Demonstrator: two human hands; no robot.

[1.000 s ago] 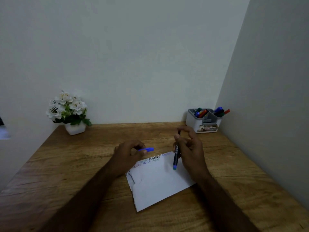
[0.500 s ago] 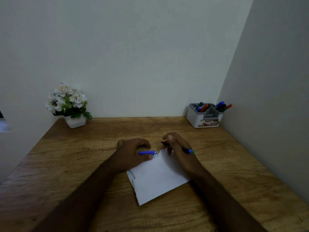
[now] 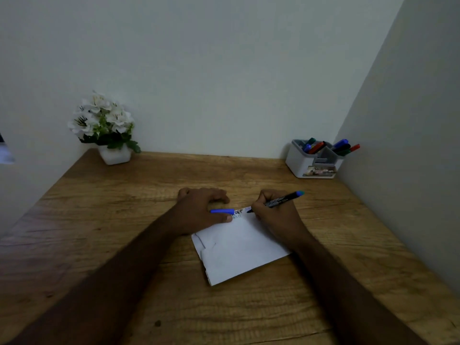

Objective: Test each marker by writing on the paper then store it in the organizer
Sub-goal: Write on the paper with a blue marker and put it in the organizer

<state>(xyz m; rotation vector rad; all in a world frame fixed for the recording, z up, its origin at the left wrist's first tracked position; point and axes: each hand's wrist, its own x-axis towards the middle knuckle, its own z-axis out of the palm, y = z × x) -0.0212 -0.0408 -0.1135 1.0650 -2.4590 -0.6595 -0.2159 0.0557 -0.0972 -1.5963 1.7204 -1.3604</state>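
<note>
Several markers (image 3: 331, 147) already standing in the white organizer (image 3: 297, 160) at the far right corner of the wooden desk (image 3: 124, 245), so apparently well into the task, though exactly how many impossible to count. One marker (image 3: 282, 199) under test: gripped in writing pose by the right hand (image 3: 276, 215), fingers curled round the barrel, tip down at the top edge of the paper (image 3: 239, 247), beside lines of earlier scribbles (image 3: 237, 213). Blue cap (image 3: 222, 211) pinched in the left hand (image 3: 204, 210), thumb resting on the paper's top corner. Left to do, by judgement: finishing this stroke, recapping, dropping into the organizer. No loose markers visible elsewhere on the desk. White flower pot (image 3: 114, 155) at the far left, uninvolved.
</note>
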